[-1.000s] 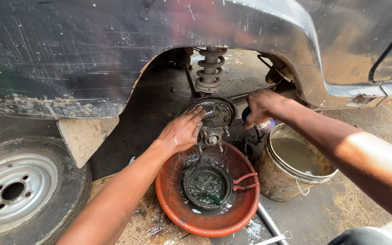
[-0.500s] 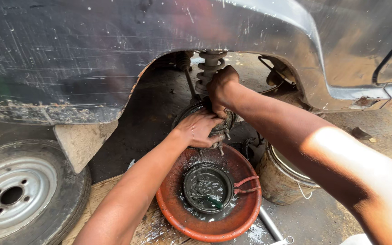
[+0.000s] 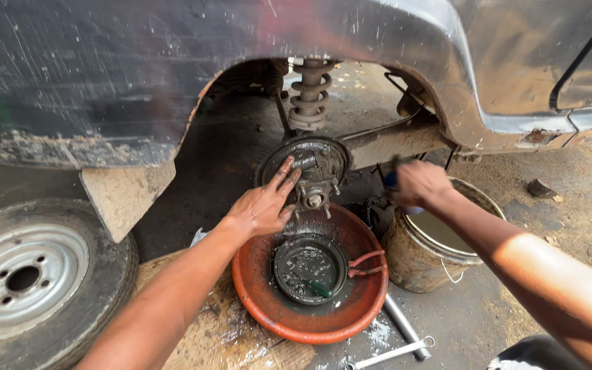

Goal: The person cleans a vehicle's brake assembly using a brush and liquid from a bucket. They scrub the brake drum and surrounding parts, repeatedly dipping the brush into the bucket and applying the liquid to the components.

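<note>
Dirty concrete floor (image 3: 570, 219) under a dark car's wheel arch (image 3: 241, 75); left hand (image 3: 263, 205) lies open, fingers spread on the brake plate (image 3: 316, 161); right hand (image 3: 419, 183) grips a small object above the bucket (image 3: 416, 264); an orange basin (image 3: 310, 322) crowds the space below, a loose wheel (image 3: 32, 281) lies left, and wrenches (image 3: 392, 353) rest near the bottom edge.

The wheel arch (image 3: 378, 41) stands open above the backing plate (image 3: 310, 161), with only the spring (image 3: 307, 96) crossing it. Below, the basin (image 3: 268, 301) and bucket (image 3: 412, 264) block the floor; the wheel (image 3: 35, 281) closes the left.
</note>
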